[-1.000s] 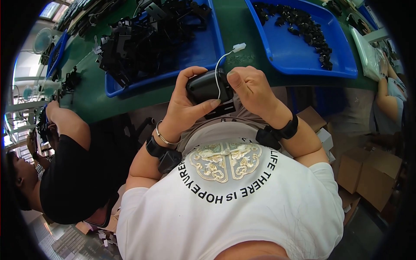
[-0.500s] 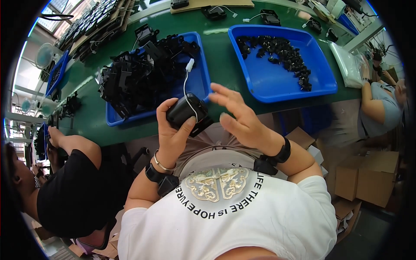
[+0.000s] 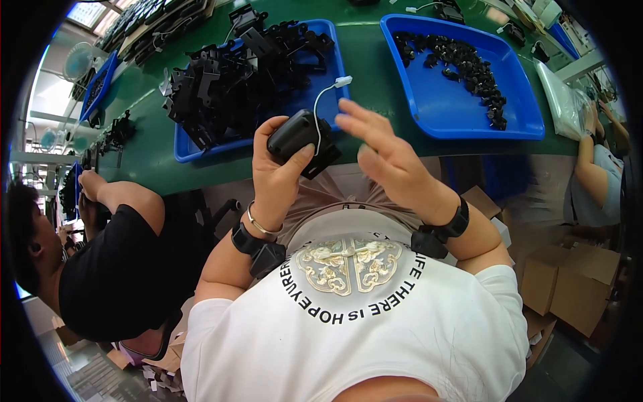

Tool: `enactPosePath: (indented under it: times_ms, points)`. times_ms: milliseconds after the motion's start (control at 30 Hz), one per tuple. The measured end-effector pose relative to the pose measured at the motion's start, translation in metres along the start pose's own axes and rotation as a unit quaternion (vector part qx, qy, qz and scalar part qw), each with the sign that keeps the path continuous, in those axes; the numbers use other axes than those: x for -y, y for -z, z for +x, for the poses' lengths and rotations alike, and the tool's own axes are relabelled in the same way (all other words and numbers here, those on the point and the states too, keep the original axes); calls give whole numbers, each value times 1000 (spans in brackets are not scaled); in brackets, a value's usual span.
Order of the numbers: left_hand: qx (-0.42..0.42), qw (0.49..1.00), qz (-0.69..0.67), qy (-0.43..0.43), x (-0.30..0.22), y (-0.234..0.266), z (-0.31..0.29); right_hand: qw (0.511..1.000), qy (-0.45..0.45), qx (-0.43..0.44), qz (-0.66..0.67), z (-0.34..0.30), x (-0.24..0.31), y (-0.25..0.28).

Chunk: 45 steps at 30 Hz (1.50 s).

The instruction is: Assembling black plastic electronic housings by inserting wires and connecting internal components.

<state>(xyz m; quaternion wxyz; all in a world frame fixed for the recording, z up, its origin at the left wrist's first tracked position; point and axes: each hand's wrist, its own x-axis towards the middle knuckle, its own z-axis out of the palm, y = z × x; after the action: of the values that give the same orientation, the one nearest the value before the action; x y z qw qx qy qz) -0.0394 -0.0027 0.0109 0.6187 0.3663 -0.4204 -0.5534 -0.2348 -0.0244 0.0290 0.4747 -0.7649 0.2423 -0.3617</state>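
Note:
My left hand (image 3: 278, 171) grips a black plastic part (image 3: 298, 139) in front of my chest. A thin white wire with a small white plug (image 3: 342, 82) rises from that part. My right hand (image 3: 385, 157) hovers just to the right of the part with its fingers spread and nothing in them. Both wrists carry black bands. Beyond my hands a blue tray (image 3: 331, 47) on the green table (image 3: 365, 67) is heaped with several black plastic housings (image 3: 234, 80).
A second blue tray (image 3: 462, 114) at the right holds several small black pieces (image 3: 462, 63). A person in a black shirt (image 3: 114, 268) works at my left, another person's arm (image 3: 593, 174) at the far right. Cardboard boxes (image 3: 569, 288) stand on the floor at lower right.
My right hand has let go of the black part and opened, drawing away to the right. My left hand keeps the part, and the white plug now points up and right.

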Motion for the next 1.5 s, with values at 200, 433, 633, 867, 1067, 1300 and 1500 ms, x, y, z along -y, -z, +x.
enactPosePath:
  times_ms: [200, 433, 633, 867, 1067, 1300, 1500]
  points:
    - [-25, 999, -39, 19, -1, 2, 2, 999, 38, -20, -3, 0, 8, -3]
    - [-14, 999, -32, 8, -4, 0, 2, 994, -30, -72, -82, 5, -4, -5]
    - [-19, 999, -36, 0, 0, 0, -3, 997, 60, 11, 41, -4, 4, -5]
    - [-16, 999, -27, -8, -3, 1, 0, 998, 61, -30, -14, -2, 2, -3]
    - [-25, 999, -48, 9, -7, -3, 1, 996, 45, -64, -43, 1, -8, -12]
    - [-35, 998, -56, 16, 1, -1, -4, 993, 106, -31, -37, -4, 6, -14]
    - [-25, 997, -71, 15, -2, -2, 0, 994, 25, -91, -57, 5, -3, -7]
